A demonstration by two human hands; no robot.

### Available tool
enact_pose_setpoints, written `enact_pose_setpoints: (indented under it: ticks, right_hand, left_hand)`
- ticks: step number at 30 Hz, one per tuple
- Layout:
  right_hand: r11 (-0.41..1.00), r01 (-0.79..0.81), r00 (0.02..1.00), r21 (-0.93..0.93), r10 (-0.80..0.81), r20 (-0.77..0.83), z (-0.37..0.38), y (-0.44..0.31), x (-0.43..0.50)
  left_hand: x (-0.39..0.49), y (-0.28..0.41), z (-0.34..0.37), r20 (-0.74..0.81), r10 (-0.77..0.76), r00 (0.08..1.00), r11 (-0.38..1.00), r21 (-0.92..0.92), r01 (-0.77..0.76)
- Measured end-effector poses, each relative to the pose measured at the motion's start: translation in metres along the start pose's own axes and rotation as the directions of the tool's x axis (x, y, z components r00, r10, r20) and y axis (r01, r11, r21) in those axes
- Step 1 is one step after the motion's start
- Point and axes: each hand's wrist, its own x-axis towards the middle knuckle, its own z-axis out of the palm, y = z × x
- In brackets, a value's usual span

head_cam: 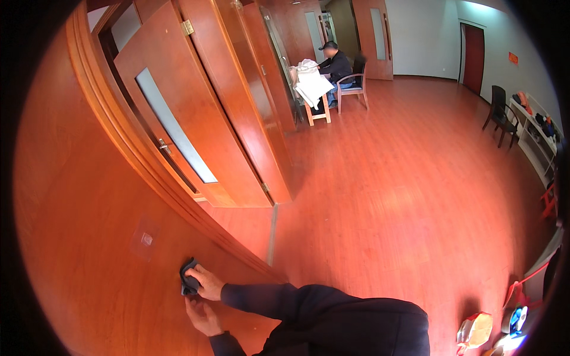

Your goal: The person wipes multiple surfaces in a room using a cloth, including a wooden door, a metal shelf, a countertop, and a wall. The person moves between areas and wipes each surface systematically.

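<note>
My right hand point(205, 282) presses a folded dark grey cloth point(190, 285) against a glossy reddish-brown wood panel point(102, 276). Just below it, my left hand point(204, 317) has its fingers apart and holds nothing. Its fingertips come close to the cloth's lower edge; I cannot tell whether they touch the cloth or the panel. A small clear sticker or plate with a pale centre point(147, 239) is on the panel, up and to the left of the cloth. Dark sleeves cover both my arms.
A moulded wooden door frame point(178, 196) edges the panel. Beyond it stands a wooden door point(178, 111) with a glass strip. A person point(337, 66) sits at a small table with white material point(314, 86). Bags point(475, 330) lie on the floor; an armchair point(502, 113) stands right.
</note>
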Motion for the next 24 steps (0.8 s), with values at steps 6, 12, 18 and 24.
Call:
enact_pose_setpoints:
  ticks: [6,12,18,24]
  right_hand:
    - [0.984,-0.180,0.974,0.011,0.176,0.145,-0.003,0.018,-0.014]
    - [0.969,-0.245,0.954,0.034,0.235,0.187,-0.039,0.016,-0.032]
    - [0.949,-0.310,0.941,0.059,0.297,0.162,-0.089,0.026,-0.049]
    - [0.935,-0.353,0.930,0.048,0.344,0.129,-0.144,0.034,-0.071]
  left_hand:
    - [-0.007,-0.035,0.022,-0.048,0.127,0.991,0.960,0.258,-0.110]
    - [-0.031,-0.015,0.046,-0.059,-0.059,0.996,0.978,0.196,0.070]
    - [-0.050,0.013,0.080,-0.025,-0.052,0.998,0.924,0.377,0.057]
    - [-0.067,0.019,0.126,0.001,0.207,0.978,0.943,0.265,-0.200]
